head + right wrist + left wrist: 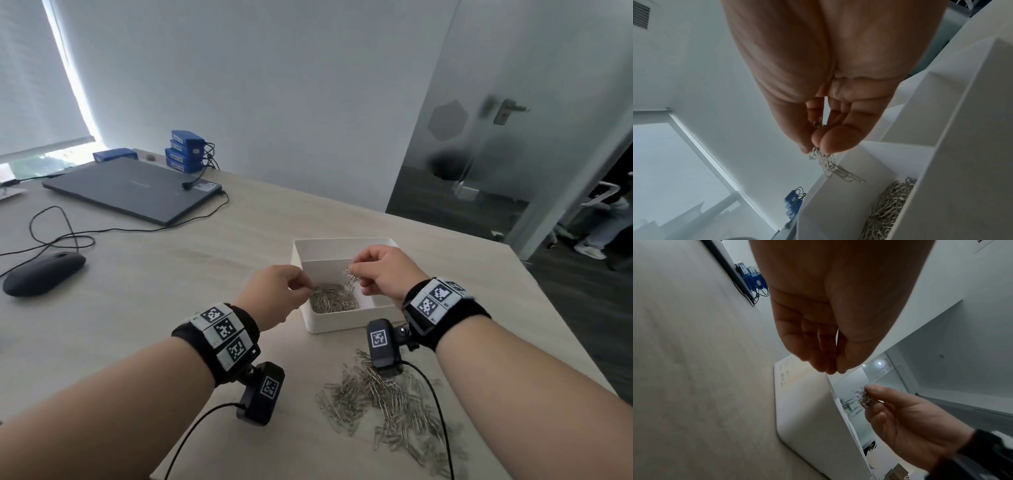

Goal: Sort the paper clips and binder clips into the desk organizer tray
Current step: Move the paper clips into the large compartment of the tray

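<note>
So a white organizer tray (342,327) is sat on the pale wood worktop (205,260), split into a far compartment and a near one. A heap of silver paper clips (334,301) is piled in the near compartment, and nothing can be made out in the far one from the head view.

A small tangled bunch of clips (351,277) is pinched in the right hand (383,274), thumb against fingertips, and is held just above the near compartment with the clips dangling down toward the heap. In the right wrist view the bunch (830,164) is seen hanging from the pinched fingertips (838,139), right over the tray wall (838,203).

The left hand (274,294) is held at the tray's left edge, fingers curled in with the tips brought together. Whether a clip is actually caught in that grip can't be told; from the left wrist view the fingertips (830,368) look closed on nothing much, but it's too small and dim to call.

A big loose scatter of clips (387,401) is left on the worktop nearer the person, in front of the tray. No binder clips can be picked out.

Further back on the left a closed laptop (137,188), a black mouse (44,272) and some stacked blue boxes (185,150) are parked on the worktop.
</note>
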A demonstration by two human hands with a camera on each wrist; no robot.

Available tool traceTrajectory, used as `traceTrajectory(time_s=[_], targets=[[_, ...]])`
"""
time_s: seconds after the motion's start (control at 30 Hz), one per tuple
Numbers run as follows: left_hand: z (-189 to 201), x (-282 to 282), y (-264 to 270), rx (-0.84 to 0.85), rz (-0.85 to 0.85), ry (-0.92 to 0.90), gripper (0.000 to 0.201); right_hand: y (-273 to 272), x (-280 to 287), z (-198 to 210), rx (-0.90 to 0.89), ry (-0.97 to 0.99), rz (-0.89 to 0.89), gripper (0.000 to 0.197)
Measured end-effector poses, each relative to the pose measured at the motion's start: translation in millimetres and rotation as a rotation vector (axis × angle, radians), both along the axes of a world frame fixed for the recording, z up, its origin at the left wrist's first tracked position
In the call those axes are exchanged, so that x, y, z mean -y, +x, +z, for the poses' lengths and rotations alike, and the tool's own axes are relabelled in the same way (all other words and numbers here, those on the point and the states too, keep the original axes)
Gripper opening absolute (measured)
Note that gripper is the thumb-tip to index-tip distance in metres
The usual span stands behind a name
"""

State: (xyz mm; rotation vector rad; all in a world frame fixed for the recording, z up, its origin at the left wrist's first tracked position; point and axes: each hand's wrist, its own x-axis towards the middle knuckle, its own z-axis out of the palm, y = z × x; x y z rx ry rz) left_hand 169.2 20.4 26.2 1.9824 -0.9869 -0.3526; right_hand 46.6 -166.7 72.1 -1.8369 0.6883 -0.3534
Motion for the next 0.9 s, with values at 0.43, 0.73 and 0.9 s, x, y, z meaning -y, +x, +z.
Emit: traceTrajectory(time_s=[0.43, 0.73, 0.9], targets=[[-0.7, -9.2, -25.1, 0.002, -0.240, 0.174, 0.009, -31.0, 4.0, -17.0, -0.054, -0.119, -0.001, 0.008], [-2.0, 4.1, -66.1, 0.228, -0.444, 0.378, 0.025, -133.2, 22.6, -32.3, -0.521, -0.463, 0.094, 0.032], [-5.9, 22.7, -89.0, 0.292, -0.457, 0.560, 0.050, -141.8, 4.2, -34.1, -0.685, -0.535, 0.276, 0.061]])
